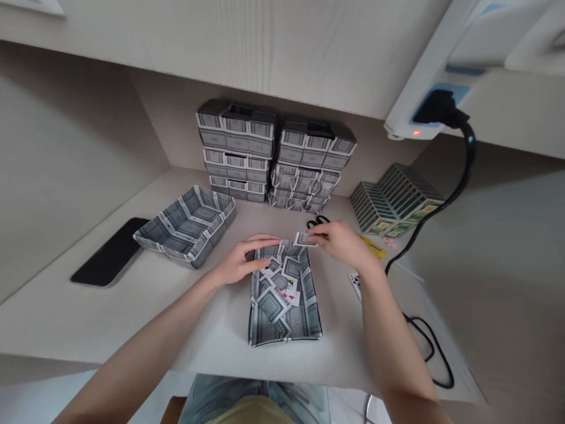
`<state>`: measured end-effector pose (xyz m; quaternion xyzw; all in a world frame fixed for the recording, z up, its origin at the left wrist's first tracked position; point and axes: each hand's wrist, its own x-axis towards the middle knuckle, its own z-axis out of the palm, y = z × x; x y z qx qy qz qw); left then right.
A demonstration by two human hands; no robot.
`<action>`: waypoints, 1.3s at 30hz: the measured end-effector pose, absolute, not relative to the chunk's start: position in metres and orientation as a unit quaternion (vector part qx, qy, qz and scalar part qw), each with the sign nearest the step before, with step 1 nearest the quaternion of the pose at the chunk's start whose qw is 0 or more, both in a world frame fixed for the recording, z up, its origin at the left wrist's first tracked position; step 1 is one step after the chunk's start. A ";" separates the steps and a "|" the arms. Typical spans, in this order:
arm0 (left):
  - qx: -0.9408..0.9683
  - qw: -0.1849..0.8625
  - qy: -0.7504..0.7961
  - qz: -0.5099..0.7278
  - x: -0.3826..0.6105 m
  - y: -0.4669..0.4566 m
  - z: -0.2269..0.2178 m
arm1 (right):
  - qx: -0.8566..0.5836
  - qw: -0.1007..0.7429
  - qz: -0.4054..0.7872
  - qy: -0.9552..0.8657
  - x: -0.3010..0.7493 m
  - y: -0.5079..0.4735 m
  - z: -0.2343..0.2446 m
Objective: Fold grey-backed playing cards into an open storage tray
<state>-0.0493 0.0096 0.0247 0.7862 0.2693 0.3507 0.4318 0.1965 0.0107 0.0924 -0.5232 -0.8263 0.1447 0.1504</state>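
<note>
In front of me on the desk lies an open box [318, 321] built from grey-backed playing cards. Loose playing cards [270, 304] and cut card pieces lie inside, a few showing red or face-card prints. My left hand [244, 259] grips the box's far left corner, thumb over the inner side and fingers along the far rim. Between the thumb and fingers of my right hand [338, 240] is a playing card [303, 238], held at the far right corner of the rim. Whether that card touches the wall, I cannot tell. Black-handled scissors [318, 221] lie just behind my right hand.
Another card tray [165, 250] and a black phone [110, 253] lie at left. Stacked card boxes [238, 141] line the back wall. Green-edged card packs [397, 197] and a yellow item [374, 246] sit right. A black cable [461, 182] hangs from the power strip [435, 65] under the shelf.
</note>
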 end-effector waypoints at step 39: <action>0.702 0.566 0.290 0.319 -0.043 0.005 0.013 | -0.523 0.034 0.083 -0.848 0.169 0.007 0.086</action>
